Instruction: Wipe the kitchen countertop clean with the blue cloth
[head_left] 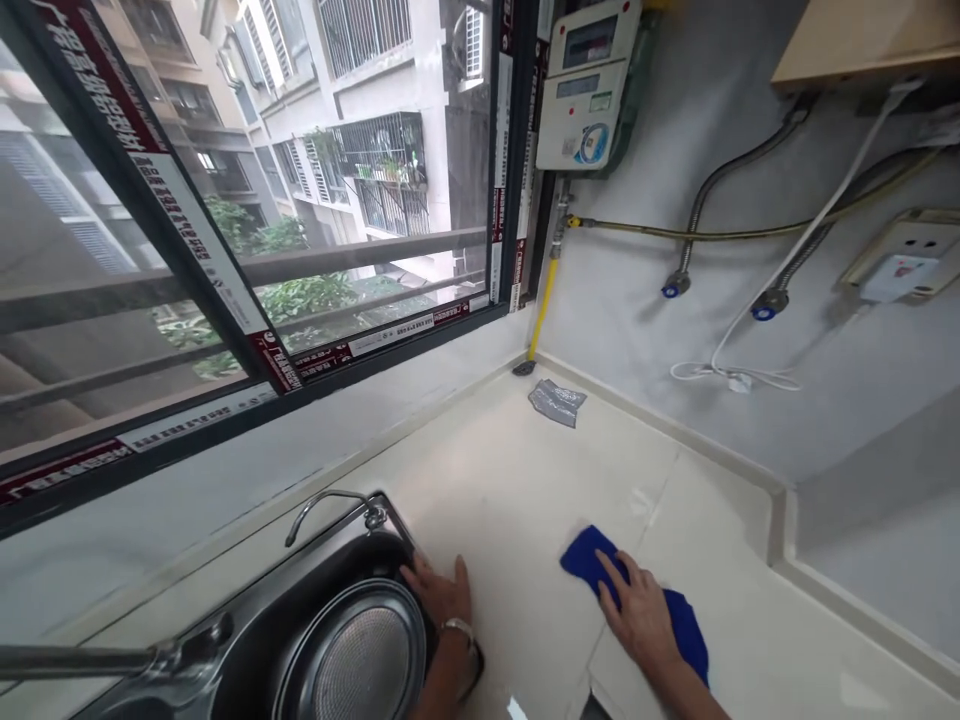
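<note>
A blue cloth lies against the pale countertop, held down under my right hand. The index and middle fingers reach forward over it, and its edges show on both sides of the hand. My left hand rests with spread fingers at the right rim of the dark sink, holding nothing. It wears a bracelet at the wrist. Inside the sink, close to that hand, is a round metal pan with a perforated-looking centre.
A curved faucet stands at the sink's back corner, with a thicker spout at lower left. A grey plastic scrap lies near the far corner. By the window frame runs a yellow pipe. A white cord hangs along the wall.
</note>
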